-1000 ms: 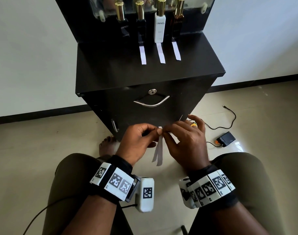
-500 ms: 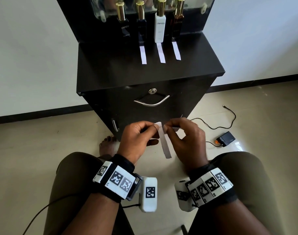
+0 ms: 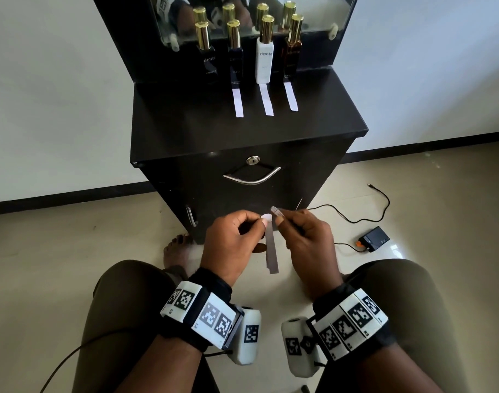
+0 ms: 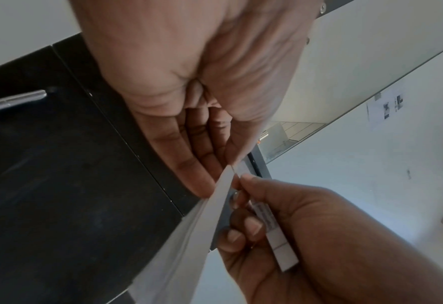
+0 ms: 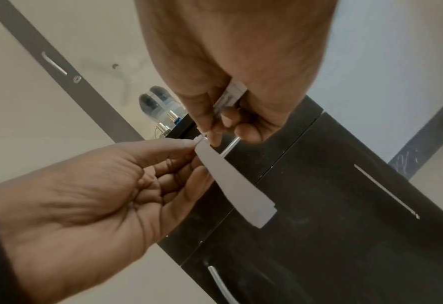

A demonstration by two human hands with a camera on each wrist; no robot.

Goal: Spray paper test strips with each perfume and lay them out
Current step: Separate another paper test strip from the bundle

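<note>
My left hand (image 3: 261, 221) pinches the top of two overlapping white paper strips (image 3: 271, 248) that hang straight down in front of the cabinet's drawer; they also show in the left wrist view (image 4: 210, 207) and the right wrist view (image 5: 236, 185). My right hand (image 3: 279, 218) is just right of that pinch and grips a small printed paper strip (image 4: 275, 232), fingers curled around it (image 5: 230, 96). On the cabinet top stand a black bottle (image 3: 208, 56), a dark blue bottle (image 3: 235, 58), a white bottle (image 3: 264, 59) and a brown bottle (image 3: 292, 56). Three white strips (image 3: 266, 99) lie in front of the last three.
The black cabinet (image 3: 186, 137) has a mirror (image 3: 313, 12) at the back and a drawer with a metal handle (image 3: 252, 178). A black cable and a small black box (image 3: 374, 239) lie on the floor to the right. My knees frame the bottom of the head view.
Both hands rose a little. The right hand let go of the shared pinch and drew slightly right with its printed piece. The strips swung and now hang straight from the left hand.
</note>
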